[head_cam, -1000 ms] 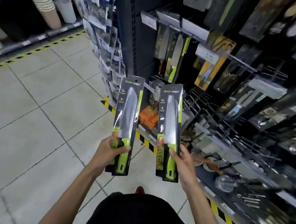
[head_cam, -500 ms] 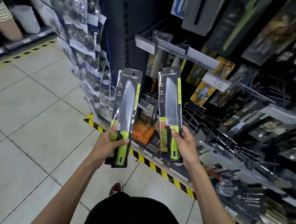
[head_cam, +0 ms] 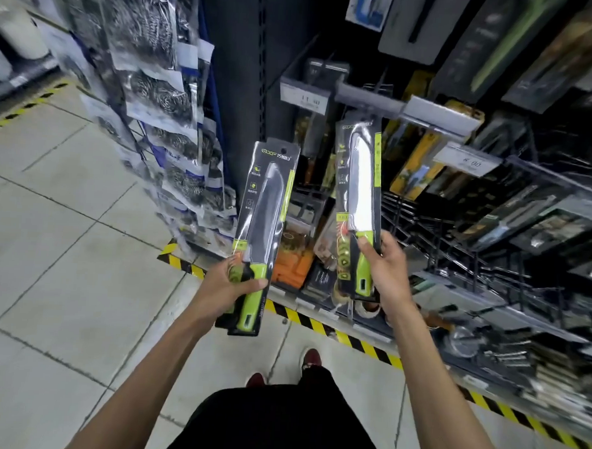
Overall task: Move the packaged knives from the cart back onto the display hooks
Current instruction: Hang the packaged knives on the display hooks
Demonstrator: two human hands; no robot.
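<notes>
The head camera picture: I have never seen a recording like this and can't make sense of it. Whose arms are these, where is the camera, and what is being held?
There is no machine here. A person wears a wide-angle camera on the head, so you look forward and down along their two bare arms. The left hand grips the left packaged knife around its green handle. The right hand grips the right packaged knife, which is raised higher. Its top sits close under a grey rail that carries price tags. Whether it has reached a hook I cannot tell. Bags of steel scourers hang on the left, and dark racks of packaged kitchen tools fill the right. Below are the tiled floor and the person's red shoes.
</notes>
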